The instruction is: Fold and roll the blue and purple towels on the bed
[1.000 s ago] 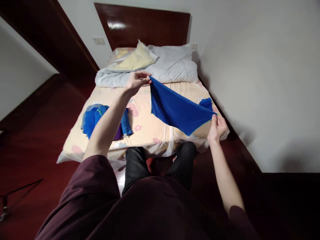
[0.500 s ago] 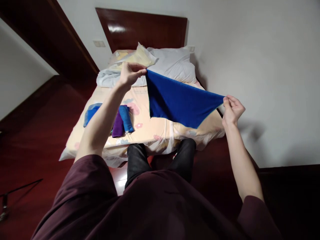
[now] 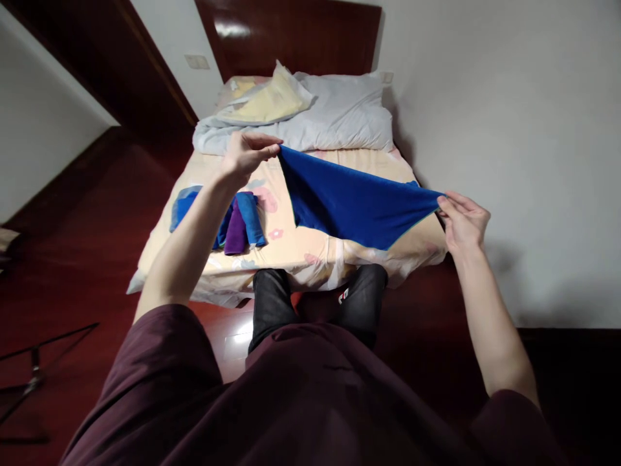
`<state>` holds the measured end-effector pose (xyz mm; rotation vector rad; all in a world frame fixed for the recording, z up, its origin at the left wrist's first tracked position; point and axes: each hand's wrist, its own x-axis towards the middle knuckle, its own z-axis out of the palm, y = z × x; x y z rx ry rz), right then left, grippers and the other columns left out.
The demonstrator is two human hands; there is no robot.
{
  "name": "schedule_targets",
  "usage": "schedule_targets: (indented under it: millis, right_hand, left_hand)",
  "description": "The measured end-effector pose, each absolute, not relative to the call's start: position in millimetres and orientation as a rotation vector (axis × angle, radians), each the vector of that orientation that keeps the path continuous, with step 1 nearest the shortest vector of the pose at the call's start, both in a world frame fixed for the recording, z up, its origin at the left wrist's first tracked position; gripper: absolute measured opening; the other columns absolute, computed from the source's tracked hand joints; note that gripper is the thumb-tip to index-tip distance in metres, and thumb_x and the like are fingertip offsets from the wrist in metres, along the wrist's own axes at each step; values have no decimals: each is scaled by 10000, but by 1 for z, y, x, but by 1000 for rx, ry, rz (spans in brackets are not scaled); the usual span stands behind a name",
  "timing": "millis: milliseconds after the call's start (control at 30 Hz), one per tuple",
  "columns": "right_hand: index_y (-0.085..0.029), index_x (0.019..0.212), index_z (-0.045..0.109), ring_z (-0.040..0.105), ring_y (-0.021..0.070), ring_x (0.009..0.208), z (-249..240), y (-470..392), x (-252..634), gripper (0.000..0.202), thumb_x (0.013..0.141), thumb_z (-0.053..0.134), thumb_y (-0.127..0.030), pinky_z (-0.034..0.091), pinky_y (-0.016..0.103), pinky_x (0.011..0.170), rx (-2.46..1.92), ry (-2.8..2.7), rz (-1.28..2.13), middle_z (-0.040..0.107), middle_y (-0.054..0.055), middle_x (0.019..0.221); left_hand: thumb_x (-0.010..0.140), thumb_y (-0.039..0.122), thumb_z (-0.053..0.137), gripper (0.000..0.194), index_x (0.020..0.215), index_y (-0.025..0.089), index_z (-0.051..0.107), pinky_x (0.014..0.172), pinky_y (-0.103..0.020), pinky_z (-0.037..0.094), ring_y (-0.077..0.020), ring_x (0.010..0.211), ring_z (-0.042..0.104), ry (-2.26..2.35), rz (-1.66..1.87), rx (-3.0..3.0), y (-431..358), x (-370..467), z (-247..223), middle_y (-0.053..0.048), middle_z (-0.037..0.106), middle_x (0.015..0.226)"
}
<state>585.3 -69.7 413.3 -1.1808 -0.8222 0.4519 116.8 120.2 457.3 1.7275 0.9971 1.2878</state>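
Observation:
A blue towel (image 3: 349, 200) with green edging hangs stretched between my hands above the bed, its top edge sloping down to the right. My left hand (image 3: 247, 154) pinches its upper left corner. At the opposite corner my right hand (image 3: 464, 219) is closed on the cloth, lower than the left. Beneath my left forearm, rolled blue and purple towels (image 3: 237, 226) lie on the bed, and a further blue cloth (image 3: 184, 202) shows partly behind that arm.
The bed (image 3: 281, 259) has a patterned peach sheet. A white pillow (image 3: 344, 110) and a crumpled yellow and white cover (image 3: 276, 100) lie by the dark wooden headboard (image 3: 291, 35). A black stand (image 3: 33, 369) is on the floor at left.
The camera view has tilted down slightly. My right hand has moved a little outward to the right, and the blue towel is pulled straighter. Both hands keep their hold.

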Motion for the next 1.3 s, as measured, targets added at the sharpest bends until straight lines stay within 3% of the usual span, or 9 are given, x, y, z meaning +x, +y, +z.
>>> schedule_targets:
  millis: [167,367,567,700,800,967,1167,1300]
  right_hand:
    - [-159,861,818,629,104,606,409,-78,574,322,609,1017,-179,580,287,643,-1207,-807,604,772,51,778]
    - [-214,830,821,659,123,659,397,-57,566,324,586,1033,-243,555,252,561,-1257,-836,787,763,29,801]
    - [-185,850,810,656,101,658,376,21,547,283,628,986,-164,515,180,521,-1347,-763,921,737,19,767]
    - [-175,868,771,629,99,622,356,93,528,331,626,992,-223,474,180,489,-1358,-804,928,715,0,762]
    - [-168,904,738,606,83,638,342,141,517,377,648,986,-292,477,179,542,-1275,-860,822,708,-9,796]
    - [-171,1011,707,656,114,818,306,176,516,422,711,940,-353,553,246,765,-1205,-960,631,708,11,921]
    - [-167,964,690,595,108,728,215,132,518,584,551,969,-472,510,250,708,-1343,-1062,724,701,-4,852]
    - [-160,848,696,561,124,656,151,87,509,512,530,956,-466,459,257,618,-1589,-1184,956,708,10,752]
  left_hand:
    - [783,260,896,345,1081,106,818,884,-363,597,-226,961,735,1123,1291,1668,113,84,428,-53,754,930]
    - [759,331,932,339,996,111,831,845,-376,622,-269,967,760,1224,1216,1551,118,52,398,-62,744,885]
    - [618,412,1017,443,920,139,842,878,-384,628,-286,943,752,1278,1175,1465,151,44,375,-96,794,886]
    - [585,422,1020,476,914,134,833,831,-383,624,-283,894,744,1329,1215,1408,197,47,359,-101,790,834]
    - [629,421,987,467,953,126,827,861,-369,608,-278,941,736,1358,1328,1398,230,50,356,-101,794,867]
    - [741,484,901,477,1063,140,821,882,-326,579,-270,1034,718,1361,1506,1472,242,44,344,-111,802,1021]
    - [798,479,821,500,1199,181,796,835,-290,566,-250,997,714,1567,1317,1538,173,32,255,-100,800,1081]
    - [808,382,750,444,1207,190,787,866,-316,584,-275,997,745,1763,919,1458,113,45,172,-88,814,1052]
